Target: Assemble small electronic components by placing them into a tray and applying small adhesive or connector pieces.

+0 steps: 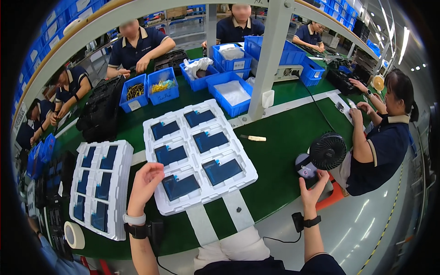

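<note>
On the green bench, the left hand [145, 181] rests open-fingered on the near-left rim of the white tray [200, 153] of dark blue panels, gripping nothing. Out right, the right hand [312, 189] reaches the small black fan [321, 156], fingers spread at its base, not closed. Steady that tray edge; keep fingers off the panels.

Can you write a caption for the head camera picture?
Left hand on white tray, right hand at black fan.
</note>
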Motion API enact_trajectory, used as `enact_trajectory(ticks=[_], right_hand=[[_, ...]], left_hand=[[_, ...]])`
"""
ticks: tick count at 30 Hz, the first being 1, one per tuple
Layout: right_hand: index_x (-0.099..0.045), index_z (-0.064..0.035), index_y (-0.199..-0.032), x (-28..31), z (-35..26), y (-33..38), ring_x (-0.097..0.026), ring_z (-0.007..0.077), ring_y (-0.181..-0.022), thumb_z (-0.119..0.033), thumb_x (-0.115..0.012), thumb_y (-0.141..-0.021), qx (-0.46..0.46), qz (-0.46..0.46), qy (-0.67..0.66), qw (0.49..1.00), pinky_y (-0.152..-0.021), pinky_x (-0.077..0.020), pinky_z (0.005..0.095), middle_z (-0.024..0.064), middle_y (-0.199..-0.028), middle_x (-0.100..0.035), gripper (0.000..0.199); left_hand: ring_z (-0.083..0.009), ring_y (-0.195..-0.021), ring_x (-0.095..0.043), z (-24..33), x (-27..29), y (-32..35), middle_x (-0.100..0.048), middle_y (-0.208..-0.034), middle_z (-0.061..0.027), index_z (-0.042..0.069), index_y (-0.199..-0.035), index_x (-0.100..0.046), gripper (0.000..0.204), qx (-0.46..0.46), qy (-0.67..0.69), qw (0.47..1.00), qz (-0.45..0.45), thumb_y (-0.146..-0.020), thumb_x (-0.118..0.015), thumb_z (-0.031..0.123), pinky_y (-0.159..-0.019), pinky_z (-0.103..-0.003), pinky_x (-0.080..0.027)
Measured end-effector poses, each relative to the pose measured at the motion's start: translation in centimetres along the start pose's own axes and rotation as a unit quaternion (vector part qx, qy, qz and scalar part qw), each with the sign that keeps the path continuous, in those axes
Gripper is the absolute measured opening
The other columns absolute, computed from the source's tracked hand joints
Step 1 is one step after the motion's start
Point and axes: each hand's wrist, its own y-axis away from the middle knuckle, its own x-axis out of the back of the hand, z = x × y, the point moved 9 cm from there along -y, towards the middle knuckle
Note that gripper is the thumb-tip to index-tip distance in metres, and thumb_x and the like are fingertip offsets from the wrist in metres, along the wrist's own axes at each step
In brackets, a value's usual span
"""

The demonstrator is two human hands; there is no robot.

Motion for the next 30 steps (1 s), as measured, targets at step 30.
enact_trajectory(ticks=[30], right_hand=[[-0.025,-0.0006,-0.129,2.5,3.5,-3.9,-0.036,0.0217,-0.115,-0.008,-0.051,-0.081,-0.129,-0.003,-0.323,0.938,-0.097,-0.0272,0.0337,0.0124,-0.125,-0.036,0.056]], left_hand=[[-0.0086,-0.085,-0.054,-0.2,0.3,0.7,-0.058,-0.088,-0.0030,-0.001,-0.092,-0.055,0.015,-0.014,0.037,0.999,0.019,-0.081,-0.058,0.009,-0.077,-0.020,-0.041]])
